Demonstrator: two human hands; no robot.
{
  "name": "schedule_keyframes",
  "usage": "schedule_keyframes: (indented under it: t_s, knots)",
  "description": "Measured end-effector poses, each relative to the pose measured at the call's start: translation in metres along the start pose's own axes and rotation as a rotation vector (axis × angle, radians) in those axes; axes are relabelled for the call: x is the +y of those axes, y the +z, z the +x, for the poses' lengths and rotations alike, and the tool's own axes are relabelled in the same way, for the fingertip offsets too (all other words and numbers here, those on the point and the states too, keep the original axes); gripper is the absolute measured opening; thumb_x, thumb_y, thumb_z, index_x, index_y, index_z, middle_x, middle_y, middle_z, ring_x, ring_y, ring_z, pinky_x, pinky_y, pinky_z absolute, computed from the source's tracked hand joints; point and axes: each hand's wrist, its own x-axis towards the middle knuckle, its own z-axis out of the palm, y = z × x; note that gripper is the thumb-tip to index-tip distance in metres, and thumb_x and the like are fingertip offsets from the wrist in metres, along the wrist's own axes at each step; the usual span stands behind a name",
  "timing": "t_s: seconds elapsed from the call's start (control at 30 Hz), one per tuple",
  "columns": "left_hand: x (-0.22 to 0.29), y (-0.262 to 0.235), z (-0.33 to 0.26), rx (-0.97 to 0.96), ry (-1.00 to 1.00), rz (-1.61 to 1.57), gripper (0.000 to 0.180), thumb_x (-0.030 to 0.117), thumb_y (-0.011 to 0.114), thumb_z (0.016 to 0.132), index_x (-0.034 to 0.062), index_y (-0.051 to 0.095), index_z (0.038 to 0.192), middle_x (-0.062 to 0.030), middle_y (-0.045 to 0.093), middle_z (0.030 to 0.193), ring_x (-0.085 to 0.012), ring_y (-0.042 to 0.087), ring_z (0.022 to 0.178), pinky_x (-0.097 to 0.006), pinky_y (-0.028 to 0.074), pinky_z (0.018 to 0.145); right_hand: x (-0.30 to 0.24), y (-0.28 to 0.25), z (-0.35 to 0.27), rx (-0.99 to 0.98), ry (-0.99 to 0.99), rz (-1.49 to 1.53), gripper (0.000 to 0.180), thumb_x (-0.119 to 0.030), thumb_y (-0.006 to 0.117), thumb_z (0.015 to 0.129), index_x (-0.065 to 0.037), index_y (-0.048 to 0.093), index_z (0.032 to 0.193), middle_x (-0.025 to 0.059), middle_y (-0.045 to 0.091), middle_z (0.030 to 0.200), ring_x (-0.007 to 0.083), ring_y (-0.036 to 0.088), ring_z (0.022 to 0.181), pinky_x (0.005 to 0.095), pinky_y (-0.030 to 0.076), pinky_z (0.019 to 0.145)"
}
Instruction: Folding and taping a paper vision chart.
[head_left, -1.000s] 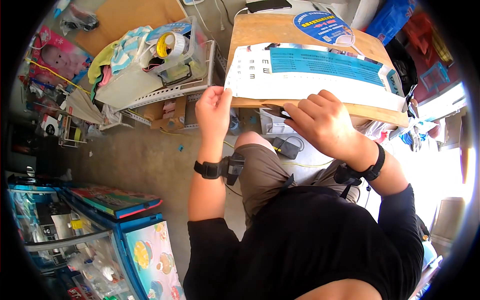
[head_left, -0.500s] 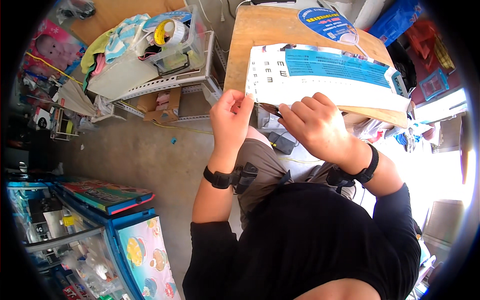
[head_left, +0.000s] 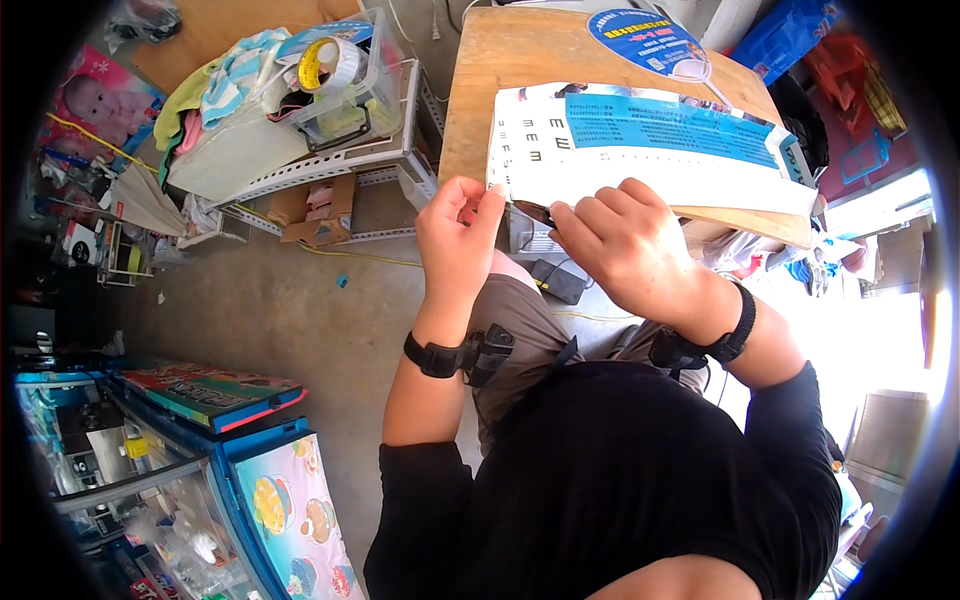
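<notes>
A white paper eye chart (head_left: 560, 180) with a blue printed panel lies on the wooden table, its near left corner reaching over the edge. My left hand (head_left: 458, 222) pinches that corner between thumb and fingers. Close by on the right, my right hand (head_left: 625, 240) is closed, knuckles up, at the chart's near edge. From its fingertips a thin dark object (head_left: 532, 210) points toward my left hand; its kind is too hidden to tell. A black strap is on each wrist.
The wooden table (head_left: 468, 120) carries a round blue hand fan (head_left: 645, 42) at its far side. To the left, a white metal rack (head_left: 330, 165) holds a clear plastic bin (head_left: 385, 75) and a tape roll (head_left: 330, 65). A glass-topped blue cabinet (head_left: 215, 455) stands lower left.
The whole view has shifted slightly, moving the table and rack a little left and up. My right hand's fingertips sit slightly nearer my left hand; the left pinch is unchanged.
</notes>
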Motion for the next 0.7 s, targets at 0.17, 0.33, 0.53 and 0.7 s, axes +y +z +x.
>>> schedule_keyframes:
  t_s: [0.17, 0.33, 0.53, 0.7]
  knots:
    - [0.001, 0.000, 0.000, -0.011, 0.010, 0.020, 0.021, 0.014, 0.071, 0.087, -0.0013, 0.059, 0.078, -0.0019, 0.063, 0.069, -0.0059, 0.050, 0.061, -0.023, 0.042, 0.056, -0.001, 0.001, 0.000, 0.030, -0.015, -0.022, 0.026, -0.011, 0.066, 0.070, 0.000, 0.062, 0.093, 0.0025, 0.052, 0.069, 0.0177, 0.054, 0.064, 0.0312, 0.040, 0.059]
    - [0.000, 0.000, 0.000, -0.008, 0.014, 0.041, 0.021, 0.013, 0.071, 0.087, -0.0013, 0.060, 0.078, -0.0023, 0.064, 0.069, -0.0064, 0.051, 0.061, -0.023, 0.042, 0.056, -0.002, 0.001, 0.000, 0.043, -0.030, -0.044, 0.026, -0.011, 0.061, 0.064, 0.000, 0.062, 0.087, 0.0029, 0.052, 0.069, 0.0177, 0.054, 0.065, 0.0299, 0.040, 0.059]
    - [0.001, 0.002, 0.000, -0.012, 0.011, 0.081, 0.020, 0.013, 0.070, 0.086, -0.0007, 0.059, 0.077, -0.0030, 0.063, 0.067, -0.0075, 0.050, 0.059, -0.024, 0.042, 0.056, -0.009, 0.001, 0.001, 0.029, -0.015, -0.098, 0.022, -0.011, 0.061, 0.064, 0.000, 0.061, 0.083, 0.0024, 0.051, 0.068, 0.0171, 0.053, 0.064, 0.0298, 0.040, 0.059]
    - [0.001, 0.008, 0.000, 0.011, 0.008, 0.106, 0.021, 0.012, 0.069, 0.086, -0.0004, 0.057, 0.074, -0.0030, 0.060, 0.064, -0.0077, 0.048, 0.058, -0.025, 0.041, 0.054, -0.018, 0.000, 0.004, 0.030, 0.003, -0.139, 0.014, -0.015, 0.061, 0.062, -0.004, 0.058, 0.071, 0.0024, 0.049, 0.063, 0.0168, 0.051, 0.060, 0.0296, 0.038, 0.057]
